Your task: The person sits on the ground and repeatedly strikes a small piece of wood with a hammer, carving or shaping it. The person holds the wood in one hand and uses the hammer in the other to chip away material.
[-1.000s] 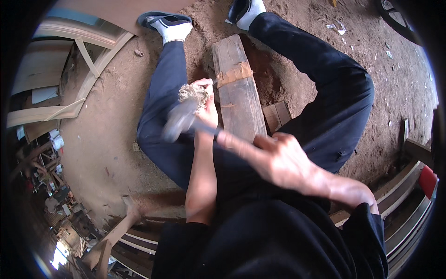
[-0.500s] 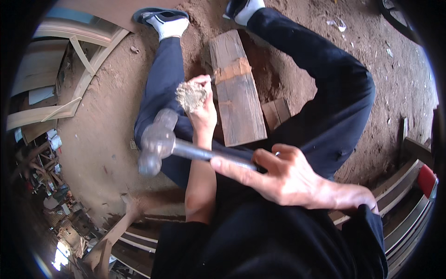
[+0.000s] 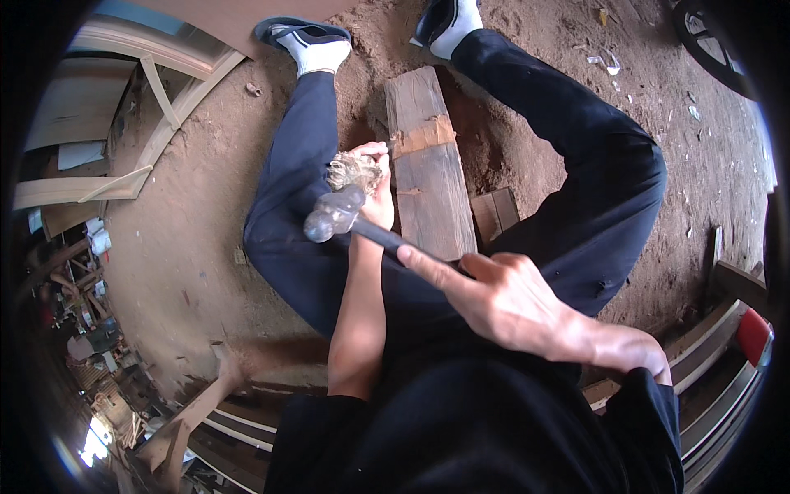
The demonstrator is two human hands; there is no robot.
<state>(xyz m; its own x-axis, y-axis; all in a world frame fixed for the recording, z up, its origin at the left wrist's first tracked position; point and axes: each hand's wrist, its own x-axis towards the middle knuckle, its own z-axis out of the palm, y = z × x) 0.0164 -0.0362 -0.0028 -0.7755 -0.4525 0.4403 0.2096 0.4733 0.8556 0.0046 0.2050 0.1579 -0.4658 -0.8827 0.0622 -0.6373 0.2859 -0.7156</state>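
Note:
I sit on dirt ground with a thick wooden plank [image 3: 428,173] lying between my legs. My left hand [image 3: 374,193] grips a rough, pale fibrous lump [image 3: 352,171] held against the plank's left edge. My right hand [image 3: 510,300] is closed around the dark handle of a hammer [image 3: 336,216], index finger stretched along the handle. The blurred metal hammer head hangs just below the lump, over my left wrist.
A small wooden block [image 3: 494,212] lies right of the plank by my right thigh. Curved wooden frames [image 3: 156,115] lean at the upper left. Timber pieces [image 3: 189,412] lie at the lower left, boards and a red object [image 3: 753,333] at the right.
The hammer head swung down and left away from the lump half a second ago, and has now come back up close to it. My left hand stayed at the plank's edge.

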